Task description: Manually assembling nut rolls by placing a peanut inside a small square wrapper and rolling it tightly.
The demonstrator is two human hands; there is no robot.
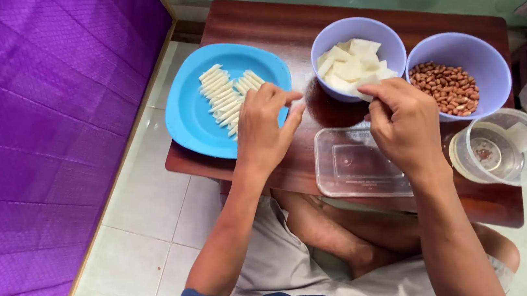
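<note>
Wrapper squares (351, 67), pale and thin, sat stacked in the left lavender bowl (389, 40) at the back of the small brown tabletop (263, 21).

Head view, the only one:
- Right hand (404, 123) was at the near rim of that bowl, fingers curled shut on the edge of one white wrapper piece (365, 93). Grip narrow, pinching; the piece itself was mostly hidden by the fingers.
- Left hand (265, 128) hovered at the right edge of the blue plate (192, 116), thumb and forefinger nearly closed. Whether it held anything, I couldn't tell; it looked empty, fingertips just beside the rolls.
- Rolled white sticks (227, 96) lay in a loose row across the middle of the plate, around a dozen or more.
- Second lavender bowl (485, 56), right of the first and touching it, held red-skinned peanuts (449, 86).
- Clear rectangular tub (353, 164) sat near the front edge, under the right wrist, apparently empty.
- Clear round container (505, 149) at the front right had a trace of something at the bottom.
- Purple mat (46, 125) covered the left side, tiled floor (153, 212) below.

Judgement: step in hand looked like pulling a fresh wrapper from the stack, with the left hand just off the finished rolls. Next move would call for peeling a single sheet off cleanly without tearing it, then both hands meeting over the tabletop.
</note>
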